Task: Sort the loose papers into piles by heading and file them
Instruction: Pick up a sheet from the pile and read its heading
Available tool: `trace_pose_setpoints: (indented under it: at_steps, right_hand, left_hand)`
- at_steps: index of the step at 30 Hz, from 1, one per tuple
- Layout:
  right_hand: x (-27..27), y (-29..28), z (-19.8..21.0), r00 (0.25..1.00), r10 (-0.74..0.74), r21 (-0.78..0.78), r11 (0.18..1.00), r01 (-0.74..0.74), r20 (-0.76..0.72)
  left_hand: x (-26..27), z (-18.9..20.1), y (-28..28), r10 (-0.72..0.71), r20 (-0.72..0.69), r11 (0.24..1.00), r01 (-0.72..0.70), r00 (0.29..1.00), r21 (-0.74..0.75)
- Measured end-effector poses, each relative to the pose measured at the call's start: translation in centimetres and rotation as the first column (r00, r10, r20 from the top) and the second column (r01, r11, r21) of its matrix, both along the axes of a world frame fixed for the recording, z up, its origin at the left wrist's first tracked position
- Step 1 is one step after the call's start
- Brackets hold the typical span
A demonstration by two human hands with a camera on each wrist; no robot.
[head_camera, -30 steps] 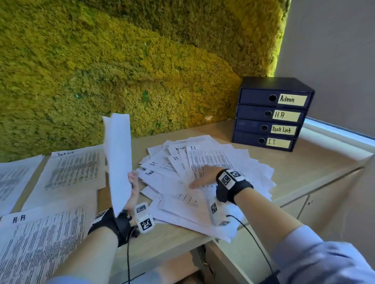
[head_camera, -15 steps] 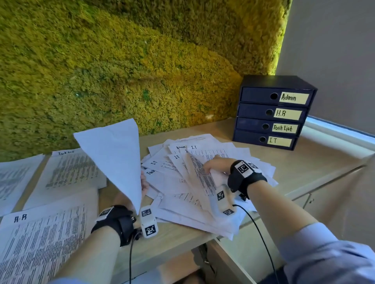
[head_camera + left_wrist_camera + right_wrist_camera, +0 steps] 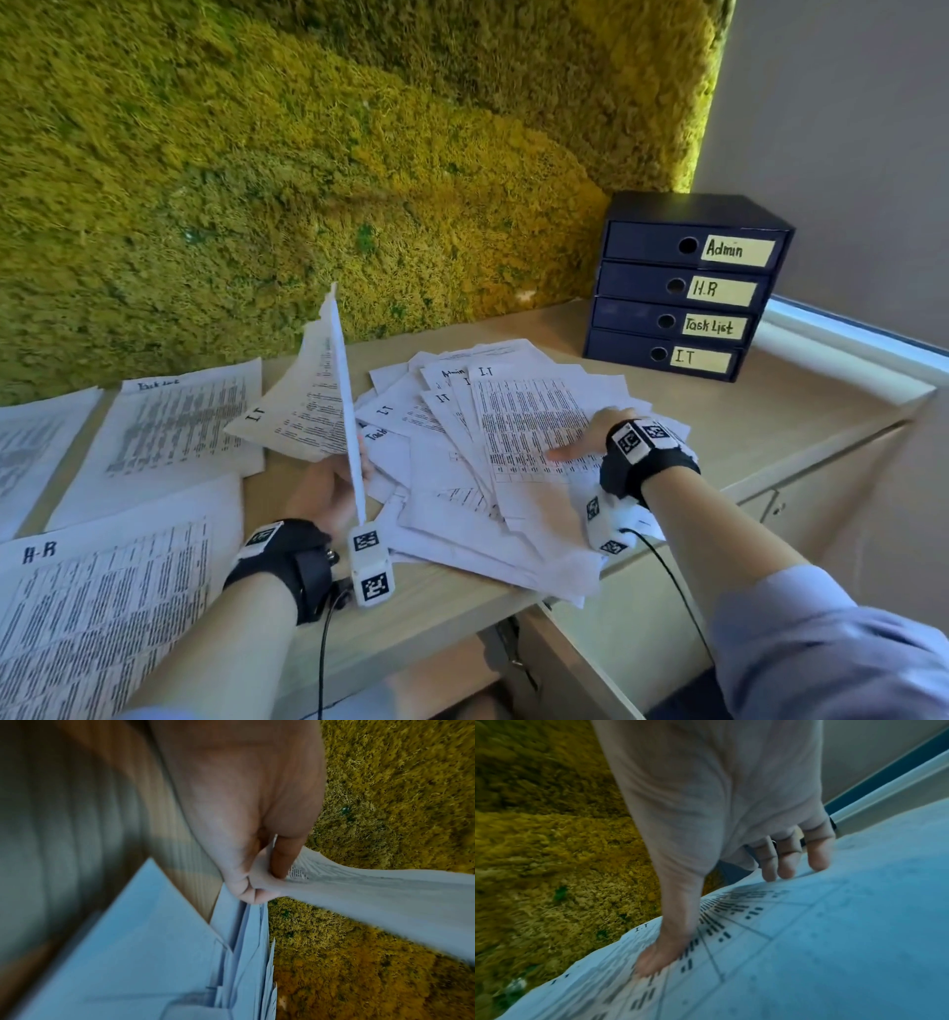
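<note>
My left hand [image 3: 336,485] pinches a few sheets headed "I.T" [image 3: 313,406] and holds them up on edge above the desk; the left wrist view shows thumb and finger clamped on the held paper [image 3: 372,888]. My right hand [image 3: 590,437] lies flat, fingers straight, on the top "I.T" sheet [image 3: 524,411] of the fanned loose heap [image 3: 462,493] in the middle of the desk. In the right wrist view the thumb and fingertips [image 3: 818,860] press the printed sheet [image 3: 770,953].
A dark drawer box [image 3: 688,288] labelled Admin, H.R, Task List and I.T stands at the back right. Sorted piles lie left: "Task List" [image 3: 169,426], "H-R" [image 3: 102,606], another at the far left [image 3: 31,452]. A moss wall [image 3: 308,180] backs the wooden desk [image 3: 770,411].
My left hand turned its sheets so the printed "I.T" side now shows, edge toward me. My right hand moved right and laid flat on the heap's top sheet.
</note>
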State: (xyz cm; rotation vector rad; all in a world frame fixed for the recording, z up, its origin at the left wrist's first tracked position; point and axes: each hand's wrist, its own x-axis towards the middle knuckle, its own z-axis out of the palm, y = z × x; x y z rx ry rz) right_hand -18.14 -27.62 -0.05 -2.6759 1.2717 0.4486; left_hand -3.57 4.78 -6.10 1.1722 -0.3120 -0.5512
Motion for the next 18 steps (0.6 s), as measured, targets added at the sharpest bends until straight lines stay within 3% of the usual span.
trace_pose_setpoints:
  at_steps: [1, 2, 5, 7, 8, 9, 10, 11, 12, 13, 14, 15, 16, 17, 18]
  right_hand:
    - [0.0, -0.1, -0.1, 1.000, 0.004, 0.010, 1.000, -0.003, -0.004]
    - [0.0, -0.3, -0.4, 0.999, 0.018, 0.004, 1.000, -0.018, -0.048]
    - [-0.7, -0.2, 0.0, 0.999, -0.002, -0.019, 1.000, 0.002, -0.035]
    - [-1.6, 0.1, 1.0, 1.000, -0.006, -0.005, 1.000, 0.006, 0.001]
    - [-1.6, -0.2, 0.8, 1.000, -0.021, 0.022, 1.000, 0.021, 0.014]
    - [-1.7, -0.3, 0.9, 0.998, -0.049, 0.065, 0.997, 0.047, 0.037]
    - [-1.7, -0.6, 0.7, 0.996, -0.067, 0.081, 0.995, 0.061, 0.066]
    - [-1.8, -0.5, 0.7, 0.991, -0.093, 0.066, 0.994, 0.087, 0.096]
    - [-1.7, -0.4, 0.6, 0.987, -0.102, 0.001, 0.995, 0.103, 0.124]
    - [-1.6, -0.1, 0.7, 0.984, -0.113, -0.069, 0.990, 0.123, 0.135]
    - [-1.7, 0.3, 0.7, 0.983, -0.090, -0.141, 0.984, 0.113, 0.160]
    - [-1.9, 0.7, 0.9, 0.971, -0.079, -0.144, 0.983, 0.114, 0.225]
    - [-1.7, 0.7, 1.0, 0.945, -0.058, -0.132, 0.986, 0.105, 0.323]
    - [-1.8, 0.5, 1.2, 0.902, -0.060, -0.077, 0.992, 0.102, 0.427]
    - [-1.6, 0.0, 1.4, 0.859, -0.069, -0.025, 0.995, 0.094, 0.507]
  left_hand:
    - [-0.2, 0.2, -0.3, 0.020, -0.032, 0.999, -0.021, 0.999, -0.033]
    - [-1.2, 0.6, -0.7, 0.047, 0.063, 0.995, -0.052, 0.997, 0.083]
    - [-2.4, 1.7, -1.2, 0.062, -0.010, 0.997, -0.062, 0.998, 0.054]
    - [-1.5, 1.4, -0.4, 0.058, -0.092, 0.998, -0.059, 0.994, -0.011]
    - [-1.1, 1.1, -0.3, -0.032, -0.138, 0.994, 0.017, 0.990, -0.112]
    - [-1.6, 1.2, 0.1, -0.015, 0.009, 0.995, 0.016, 1.000, -0.098]
    - [-1.5, 1.3, 1.0, 0.052, 0.161, 0.984, -0.023, 0.986, -0.178]
    - [1.1, -1.7, 1.8, -0.106, 0.116, 0.924, 0.141, 0.988, -0.356]
    - [2.6, -4.2, 2.3, -0.400, 0.077, 0.767, 0.379, 0.913, -0.517]
    - [3.7, -5.7, 2.5, -0.549, 0.081, 0.643, 0.482, 0.832, -0.594]
    - [4.2, -6.4, 2.5, -0.571, 0.053, 0.634, 0.481, 0.819, -0.606]
    - [3.5, -5.8, 2.0, -0.494, 0.041, 0.709, 0.429, 0.869, -0.560]
    - [5.1, -7.5, 1.8, -0.338, 0.081, 0.797, 0.331, 0.938, -0.505]
    - [5.7, -7.8, 1.7, -0.242, 0.041, 0.828, 0.228, 0.969, -0.513]
    - [3.8, -5.6, 2.0, -0.155, 0.021, 0.885, 0.148, 0.988, -0.442]
